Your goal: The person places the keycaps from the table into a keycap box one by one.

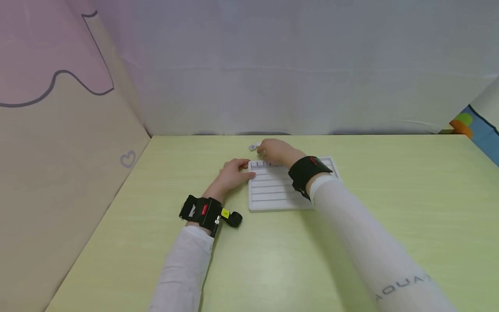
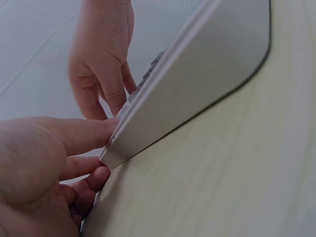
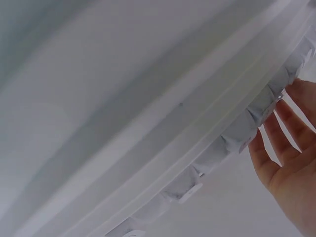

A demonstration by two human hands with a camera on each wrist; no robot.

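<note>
White grooved tray (image 1: 273,190) lay flat on the green table (image 1: 390,208), toward the far edge and near its middle, with a row of small white tiles (image 1: 262,164) seated in the farthest groove. Left hand (image 1: 233,173) rested at the tray's far left corner, thumb on top of the rim and fingers (image 2: 91,182) curled loosely beneath, as the left wrist view showed. Right hand (image 1: 277,151) reached over the tray's far rim, fingers relaxed and slightly spread, beside a loose tile (image 1: 253,147) on the table; contact with it could not be told.
</note>
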